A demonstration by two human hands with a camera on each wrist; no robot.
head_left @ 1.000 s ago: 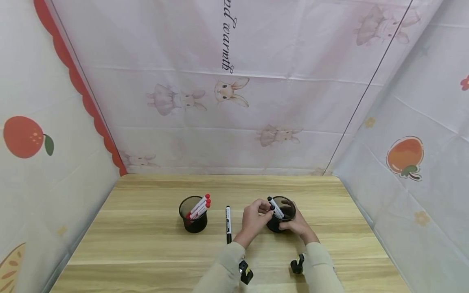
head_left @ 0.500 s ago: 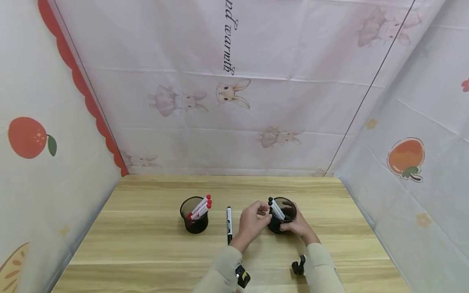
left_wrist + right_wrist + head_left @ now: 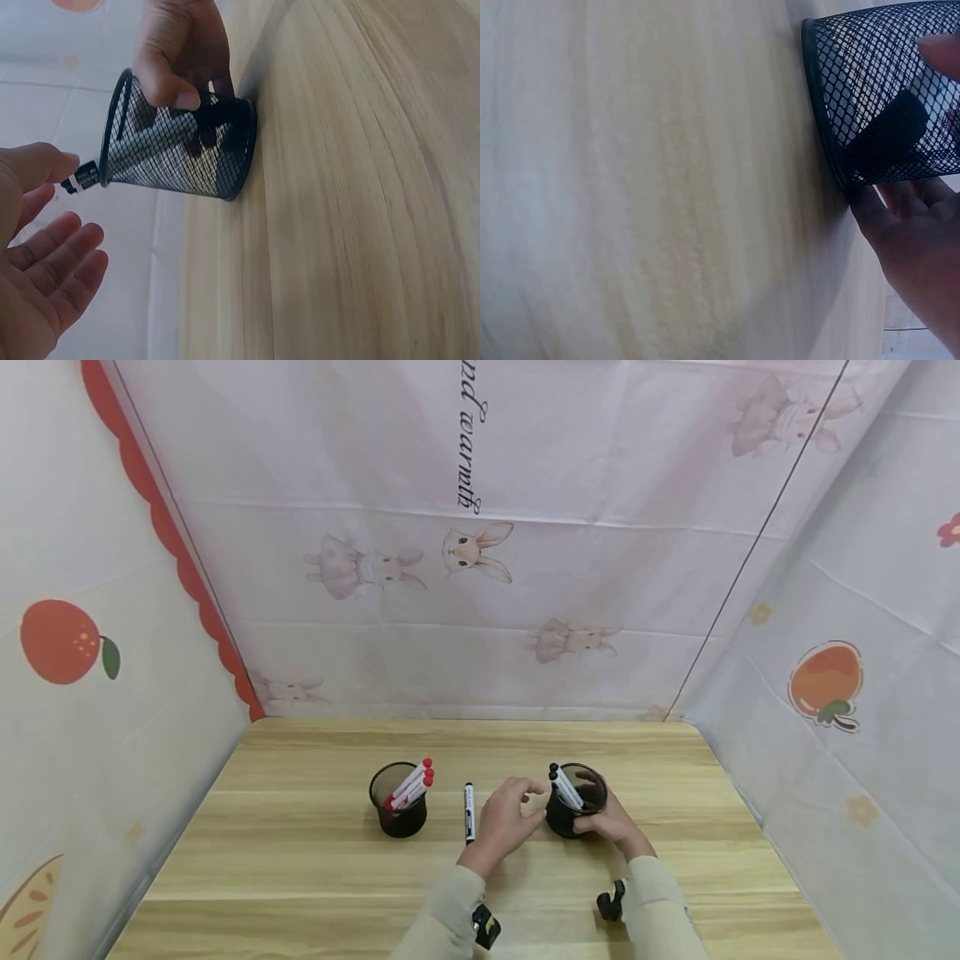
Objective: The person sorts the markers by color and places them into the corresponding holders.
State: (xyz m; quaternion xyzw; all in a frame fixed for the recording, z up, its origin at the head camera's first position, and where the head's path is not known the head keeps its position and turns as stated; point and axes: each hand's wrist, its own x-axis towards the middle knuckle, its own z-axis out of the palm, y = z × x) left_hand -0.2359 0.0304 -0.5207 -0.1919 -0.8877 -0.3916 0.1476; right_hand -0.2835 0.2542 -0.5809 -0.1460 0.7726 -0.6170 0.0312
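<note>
My right hand (image 3: 615, 820) grips a black mesh pen cup (image 3: 561, 820) that stands upright on the table at the right. White markers with black caps (image 3: 567, 788) lean inside it toward its left rim. Just left of the cup is my left hand (image 3: 504, 820), fingers loosely spread and nothing held. In the left wrist view, this left hand (image 3: 45, 277) has its thumb tip close to a black marker cap (image 3: 84, 177) sticking out of the cup; whether they touch I cannot tell. The right wrist view shows the right hand (image 3: 919, 240) around the mesh wall.
A second black mesh cup (image 3: 401, 823) stands to the left, with several red-capped white markers (image 3: 412, 787) leaning in it. One black-capped white marker (image 3: 469, 810) lies on the wooden table (image 3: 300, 860) between the cups, its near end by my left wrist. Printed cloth walls (image 3: 480, 677) enclose the table.
My left hand has let go of a black-capped marker, now leaning in the right cup, and has drawn back to the left with fingers opening. The right hand keeps holding the cup.
</note>
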